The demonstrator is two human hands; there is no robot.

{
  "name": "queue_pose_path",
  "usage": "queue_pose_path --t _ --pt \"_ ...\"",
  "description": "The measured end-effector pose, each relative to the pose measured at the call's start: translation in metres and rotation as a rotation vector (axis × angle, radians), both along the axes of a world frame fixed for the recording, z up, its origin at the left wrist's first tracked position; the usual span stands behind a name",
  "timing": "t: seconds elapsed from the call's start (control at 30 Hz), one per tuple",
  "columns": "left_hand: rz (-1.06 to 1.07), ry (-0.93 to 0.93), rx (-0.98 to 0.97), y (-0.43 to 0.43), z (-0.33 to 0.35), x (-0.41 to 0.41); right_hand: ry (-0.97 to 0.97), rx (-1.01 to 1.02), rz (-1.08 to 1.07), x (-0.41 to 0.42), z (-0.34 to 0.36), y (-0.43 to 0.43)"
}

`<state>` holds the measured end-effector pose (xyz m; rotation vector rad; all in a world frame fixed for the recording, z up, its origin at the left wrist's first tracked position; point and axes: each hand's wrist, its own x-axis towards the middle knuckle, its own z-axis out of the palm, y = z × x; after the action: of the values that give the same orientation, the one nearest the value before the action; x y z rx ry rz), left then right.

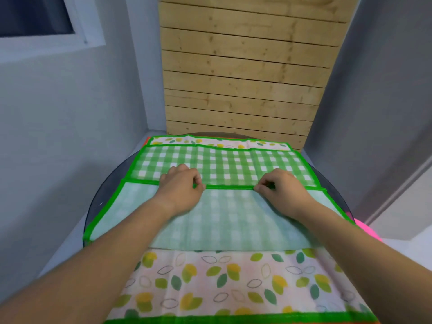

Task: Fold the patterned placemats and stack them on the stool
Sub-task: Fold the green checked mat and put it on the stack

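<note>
Nearest the camera, below both wrists, a leaf-patterned placemat [222, 281] lies flat on the worktop [107, 183], its green-bound hem along the near edge. Two bare forearms cross above it, the left forearm [93, 253] and the right forearm [362, 242] converging toward the centre.

The green checked placemat [233, 164] lies on top of the leaf-patterned one. Its near part is turned over away from the person, so the pale underside [233, 220] faces up between and beneath the wrists.

The left grip [181, 183] is palm down, fingers curled, thumb and forefinger pinching the green hem [229, 187] of the turned-over part. The right grip [279, 187] is in the same pose, pinching the same hem. The two are level with each other, a stretch of taut hem between them. Both are narrow, closed on the cloth.

Beyond the knuckles, the bright checked face lies flat. Beyond that, a strip of leaf print [210, 142] shows along the far side.

To the right of the right grip and nearer, a pink object [364, 228] shows past the worktop rim, mostly hidden. Farthest off stands a wooden slat panel [245, 66], with a window [35, 17] high above the left grip.
</note>
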<state>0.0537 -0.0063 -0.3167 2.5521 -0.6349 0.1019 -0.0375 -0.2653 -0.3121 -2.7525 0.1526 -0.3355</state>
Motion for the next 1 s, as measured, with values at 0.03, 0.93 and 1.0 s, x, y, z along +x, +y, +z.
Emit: queue_pose_path --t 0.03,0.93,1.0 --pt "0.012 -0.01 -0.007 -0.001 -0.003 -0.001 -0.007 -0.003 -0.005 0.002 -0.001 -0.001" --pt "0.042 -0.101 -0.121 0.0 -0.021 0.0 0.094 0.212 -0.128 0.129 0.023 -0.013" --pt "0.042 -0.111 -0.119 0.0 -0.022 0.001 0.101 0.235 -0.144 0.139 0.02 -0.015"
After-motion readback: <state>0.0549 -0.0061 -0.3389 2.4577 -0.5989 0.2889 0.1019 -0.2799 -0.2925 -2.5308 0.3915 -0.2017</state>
